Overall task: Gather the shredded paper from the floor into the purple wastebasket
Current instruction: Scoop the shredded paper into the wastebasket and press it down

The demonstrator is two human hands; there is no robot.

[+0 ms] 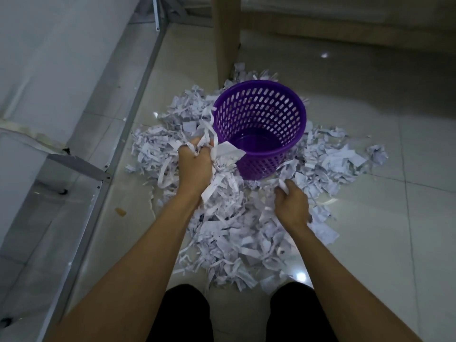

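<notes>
A purple perforated wastebasket (267,157) stands upright on the tiled floor, and its bottom shows bare. White shredded paper (237,233) lies in a wide heap all around it. My left hand (195,166) grips a bunch of strips, lifted just left of the basket's near rim, with strips dangling from it. Down on the heap, in front of the basket, my right hand (292,206) pinches a few shreds with curled fingers.
A wooden table leg (225,38) rises just behind the basket. A grey metal frame (118,134) with white panels runs along the left. A small brown scrap (121,212) lies on the floor at left. My dark-clothed knees (182,314) are at the bottom edge.
</notes>
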